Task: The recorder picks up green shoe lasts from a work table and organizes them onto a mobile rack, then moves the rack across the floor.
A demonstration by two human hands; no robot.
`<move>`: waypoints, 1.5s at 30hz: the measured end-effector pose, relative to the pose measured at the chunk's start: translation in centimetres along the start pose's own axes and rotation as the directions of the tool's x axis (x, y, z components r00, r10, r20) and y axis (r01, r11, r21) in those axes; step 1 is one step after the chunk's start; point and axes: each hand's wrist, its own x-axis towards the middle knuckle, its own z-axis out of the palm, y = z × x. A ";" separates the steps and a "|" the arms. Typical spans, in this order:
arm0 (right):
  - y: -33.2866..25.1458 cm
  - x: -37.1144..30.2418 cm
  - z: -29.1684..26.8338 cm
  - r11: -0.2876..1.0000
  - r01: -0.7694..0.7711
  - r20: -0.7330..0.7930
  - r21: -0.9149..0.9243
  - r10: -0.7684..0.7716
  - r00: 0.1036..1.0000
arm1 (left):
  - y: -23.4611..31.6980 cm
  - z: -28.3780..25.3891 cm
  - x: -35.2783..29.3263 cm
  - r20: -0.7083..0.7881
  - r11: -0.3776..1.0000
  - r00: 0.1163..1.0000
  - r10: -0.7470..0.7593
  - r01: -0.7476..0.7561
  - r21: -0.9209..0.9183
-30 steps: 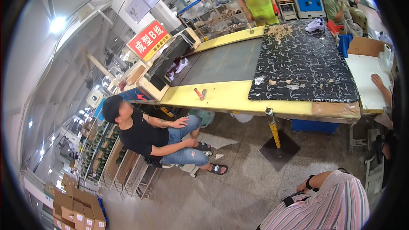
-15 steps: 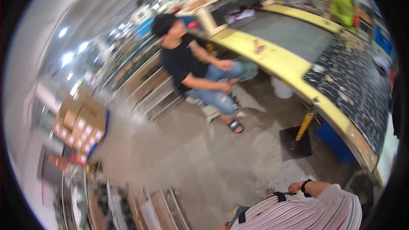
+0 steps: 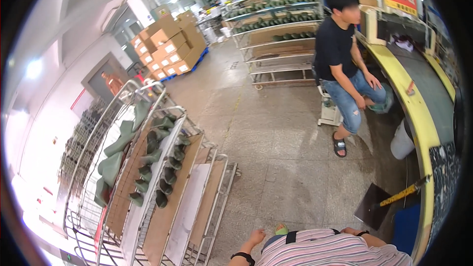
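At the lower edge, my left hand point(image 3: 256, 237) hangs beside my body, below a black wristband. Its fingers look loosely curled in, and nothing shows in them. On the other side, my right hand point(image 3: 351, 230) is close to my striped shirt point(image 3: 322, 249), by another black band. Its fingers are mostly hidden, so their state is unclear. Nearest my left hand is a metal-framed rack point(image 3: 194, 199) with boards as shelves. Several dark green shoe lasts point(image 3: 167, 173) stand on it. A yellow-edged work table point(image 3: 421, 133) curves along my right.
A seated person point(image 3: 340, 54) in a black shirt is by the table. Behind stands another rack point(image 3: 276, 54) of green lasts. Stacked cartons point(image 3: 170, 49) rest on a blue pallet. A yellow post point(image 3: 401, 194) on a dark plate and a white bucket point(image 3: 403, 140) stand right.
The view has swung left and levelled, bringing the near rack fully in and shifting the person and table rightward. My left hand now shows clearly; my right hand is nearer my body.
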 end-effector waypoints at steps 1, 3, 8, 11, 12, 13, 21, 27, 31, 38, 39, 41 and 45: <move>-1.9 0.2 -0.9 0.994 0.049 0.002 -0.103 -0.049 0.999 | -0.9 -1.3 -0.1 -0.082 0.997 0.996 -0.032 0.026 -0.074; -3.6 1.4 -1.4 0.974 0.102 0.012 -0.204 -0.102 0.995 | -2.1 -4.8 -0.7 -0.164 0.988 0.984 -0.073 0.049 -0.147; -19.6 -0.9 -3.3 0.919 0.128 0.075 -0.372 -0.108 0.991 | -5.3 -17.2 -7.2 -0.598 0.974 0.789 -0.142 0.001 -0.229; -22.2 1.6 -3.0 0.917 -0.016 0.077 -0.399 0.051 0.996 | -8.3 -24.2 -10.4 -0.841 0.983 0.531 -0.107 -0.070 -0.169; -21.9 3.2 -2.5 0.932 0.038 0.049 -0.360 -0.022 0.999 | -7.9 -26.8 -12.3 -0.885 0.987 0.458 -0.087 -0.080 -0.138; -22.0 4.8 -2.3 0.941 0.097 0.021 -0.324 -0.095 0.995 | -7.2 -29.5 -14.6 -0.922 0.990 0.381 -0.068 -0.085 -0.108; -29.6 10.6 -2.2 0.914 0.101 0.084 -0.393 -0.074 0.994 | -7.5 -41.9 -25.0 -0.948 0.871 -0.033 0.317 0.407 0.277; -37.5 15.0 -3.7 0.876 0.286 0.026 -0.387 -0.299 0.954 | -12.4 -46.4 -26.1 -0.984 0.776 0.075 0.163 0.606 0.175; -49.2 12.5 -4.2 0.719 0.564 -0.077 -0.406 -0.642 0.763 | -10.2 -47.9 -23.6 -0.987 0.742 -0.016 0.160 0.661 0.109; -76.8 5.5 -2.0 0.198 0.954 0.027 -0.224 -0.977 0.210 | -10.1 -48.9 -25.4 -0.999 0.774 0.047 -0.004 0.633 0.026; -80.2 4.9 -1.5 0.078 0.979 0.043 -0.189 -0.995 0.088 | -10.4 -49.3 -25.7 -0.992 0.802 0.081 -0.100 0.597 -0.031; -86.1 4.2 -1.0 -0.126 0.971 0.052 -0.201 -0.992 -0.117 | -10.8 -49.7 -25.7 -0.988 0.805 -0.004 -0.157 0.578 -0.130; -96.4 5.1 -1.3 -0.388 0.857 0.017 -0.339 -0.913 -0.407 | -11.2 -50.4 -24.8 -0.981 0.818 -0.135 -0.142 0.542 -0.193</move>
